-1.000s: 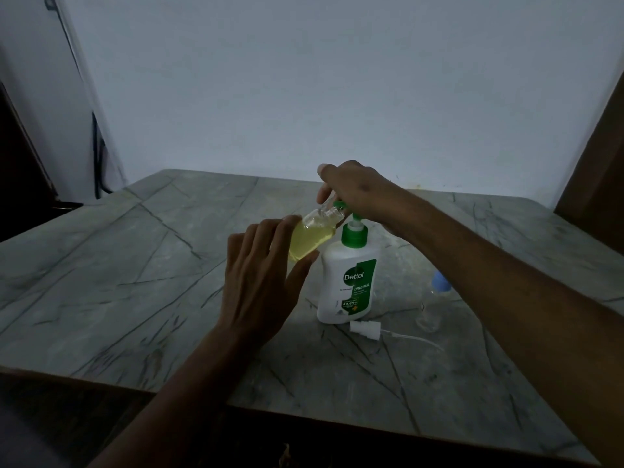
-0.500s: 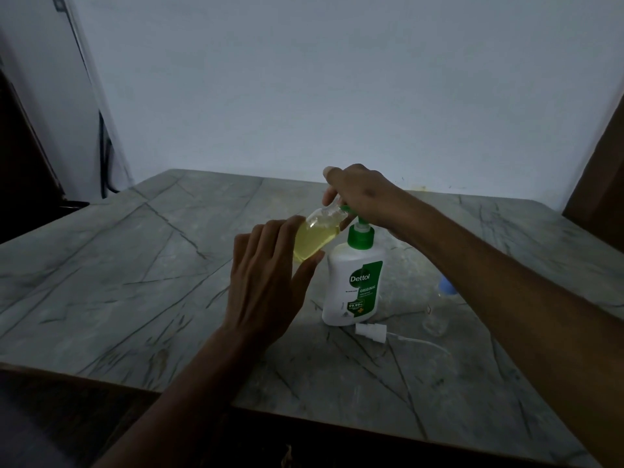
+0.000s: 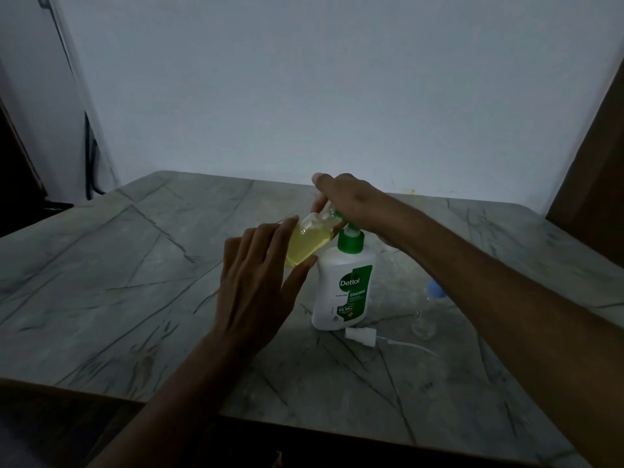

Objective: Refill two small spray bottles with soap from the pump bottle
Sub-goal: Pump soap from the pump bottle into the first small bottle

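- Now the left hand point(image 3: 251, 288) cradles the tilted, yellow-filled spray bottle point(image 3: 305, 244) between fingers and thumb.
- Just beyond its fingertips, the right hand point(image 3: 351, 202) presses the pump bottle point(image 3: 344, 292) head, fingers curled.

A dim, bluish indoor view with low contrast. The pale far wall point(image 3: 337, 96) is the brightest area, evenly lit with no glare. The marble table point(image 3: 118, 282) is murky grey, darkening toward its near edge, where the foreground falls almost black. A soft brighter patch of light sits around the pump bottle point(image 3: 342, 292). Both forearms appear as dark shapes. Wide-angle distortion bends the left and right edges. Fine detail is soft and slightly grainy.
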